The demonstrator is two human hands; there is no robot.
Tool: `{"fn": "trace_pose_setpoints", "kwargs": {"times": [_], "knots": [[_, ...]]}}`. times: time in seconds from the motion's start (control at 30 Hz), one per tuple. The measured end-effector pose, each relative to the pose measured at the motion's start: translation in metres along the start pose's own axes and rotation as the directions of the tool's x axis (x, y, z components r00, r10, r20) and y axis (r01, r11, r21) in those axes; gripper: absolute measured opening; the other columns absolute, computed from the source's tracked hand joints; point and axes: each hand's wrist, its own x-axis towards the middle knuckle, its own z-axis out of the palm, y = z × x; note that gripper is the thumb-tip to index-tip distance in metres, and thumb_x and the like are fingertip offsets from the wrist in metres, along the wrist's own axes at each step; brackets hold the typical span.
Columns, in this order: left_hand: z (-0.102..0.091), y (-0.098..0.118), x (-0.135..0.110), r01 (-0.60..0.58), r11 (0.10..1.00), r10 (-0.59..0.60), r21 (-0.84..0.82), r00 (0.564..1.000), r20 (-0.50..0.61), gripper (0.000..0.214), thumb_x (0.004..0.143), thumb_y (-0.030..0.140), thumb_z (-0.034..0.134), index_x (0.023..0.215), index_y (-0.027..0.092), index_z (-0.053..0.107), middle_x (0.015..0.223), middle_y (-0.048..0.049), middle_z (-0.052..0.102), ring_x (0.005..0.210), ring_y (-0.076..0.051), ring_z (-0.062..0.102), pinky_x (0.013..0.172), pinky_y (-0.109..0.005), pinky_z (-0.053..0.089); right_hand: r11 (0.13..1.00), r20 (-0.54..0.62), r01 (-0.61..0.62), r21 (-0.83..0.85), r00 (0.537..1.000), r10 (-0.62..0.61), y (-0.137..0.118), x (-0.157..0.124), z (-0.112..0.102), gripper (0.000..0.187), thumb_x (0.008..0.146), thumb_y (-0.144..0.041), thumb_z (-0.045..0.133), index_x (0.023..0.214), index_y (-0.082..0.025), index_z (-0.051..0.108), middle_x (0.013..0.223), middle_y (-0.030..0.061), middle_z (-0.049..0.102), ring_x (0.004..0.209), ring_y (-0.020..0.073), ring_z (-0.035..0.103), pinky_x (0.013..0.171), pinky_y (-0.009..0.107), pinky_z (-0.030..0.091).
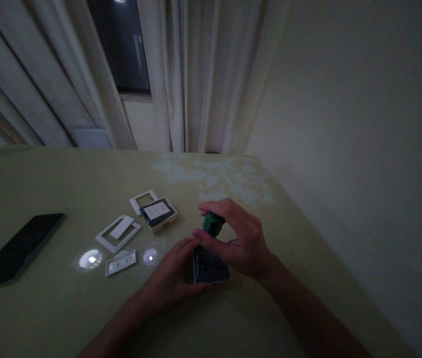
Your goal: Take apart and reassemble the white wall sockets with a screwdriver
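Green-handled screwdriver [212,224], pinched in our right hand [243,236] over the dark-topped socket box [212,270] on the table [233,325], our left hand [177,268] clasping its side: screw-turning, we judge, wanting steady pressure.

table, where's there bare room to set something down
Bare table shows between the black slab and the curtains, and right of the right hand, toward the wall. It is crowded left of the left hand, with white frames and a socket box, and between the hands around the dark-faced box.
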Motion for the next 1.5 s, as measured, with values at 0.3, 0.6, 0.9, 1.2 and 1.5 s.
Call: {"fn": "trace_pose_setpoints", "kwargs": {"times": [0.3, 0.6, 0.9, 1.2, 1.5], "knots": [[-0.004, 0.010, 0.001, -0.017, 0.999, 0.017, -0.031, 1.000, 0.003, 0.066, 0.085, 0.046, 0.088, 0.143, 0.035, 0.059, 0.141, -0.0064, 0.070, 0.126, -0.036, 0.068, 0.107, -0.054, 0.058, 0.997, 0.168, -0.015, 0.079, 0.986, 0.002, -0.010, 0.002, -0.013, 0.052, 0.097, -0.016, 0.066, 0.148, -0.023, 0.064, 0.119, 0.0078, 0.064, 0.101, 0.0200, 0.066, 0.089, 0.035, 0.062], [-0.003, 0.010, 0.002, -0.014, 1.000, 0.015, -0.010, 1.000, 0.018, 0.068, 0.084, 0.043, 0.089, 0.144, 0.032, 0.057, 0.145, -0.0077, 0.068, 0.132, -0.038, 0.064, 0.113, -0.057, 0.053, 1.000, 0.202, -0.011, -0.013, 0.979, 0.013, -0.017, 0.007, -0.014, 0.034, 0.109, -0.020, 0.055, 0.142, -0.024, 0.063, 0.128, 0.0087, 0.073, 0.114, 0.0230, 0.069, 0.102, 0.042, 0.059], [-0.003, 0.005, -0.002, -0.018, 1.000, 0.018, 0.006, 1.000, 0.019, 0.079, 0.085, 0.043, 0.088, 0.154, 0.037, 0.049, 0.155, -0.0079, 0.060, 0.141, -0.039, 0.058, 0.119, -0.062, 0.048, 0.996, 0.068, -0.086, -0.035, 0.994, 0.088, -0.016, 0.000, -0.007, 0.045, 0.100, -0.024, 0.072, 0.143, -0.023, 0.057, 0.124, 0.0098, 0.070, 0.110, 0.0233, 0.070, 0.092, 0.037, 0.063], [-0.002, 0.006, 0.001, -0.019, 1.000, 0.019, 0.011, 1.000, -0.001, 0.072, 0.084, 0.041, 0.089, 0.147, 0.035, 0.054, 0.149, -0.0085, 0.065, 0.135, -0.040, 0.062, 0.113, -0.062, 0.053, 0.998, 0.021, -0.068, -0.013, 0.997, 0.069, -0.015, 0.001, -0.005, 0.033, 0.101, -0.026, 0.074, 0.134, -0.023, 0.071, 0.120, 0.0086, 0.067, 0.108, 0.0220, 0.069, 0.095, 0.038, 0.063], [-0.002, 0.007, -0.001, -0.005, 1.000, 0.005, -0.006, 1.000, 0.005, 0.072, 0.085, 0.041, 0.087, 0.150, 0.039, 0.054, 0.149, -0.0053, 0.066, 0.135, -0.038, 0.065, 0.114, -0.057, 0.055, 0.961, 0.163, -0.188, 0.205, 0.974, 0.156, -0.018, 0.002, -0.005, 0.043, 0.105, -0.023, 0.064, 0.148, -0.026, 0.061, 0.130, 0.0085, 0.071, 0.120, 0.0229, 0.068, 0.106, 0.042, 0.059]]}}
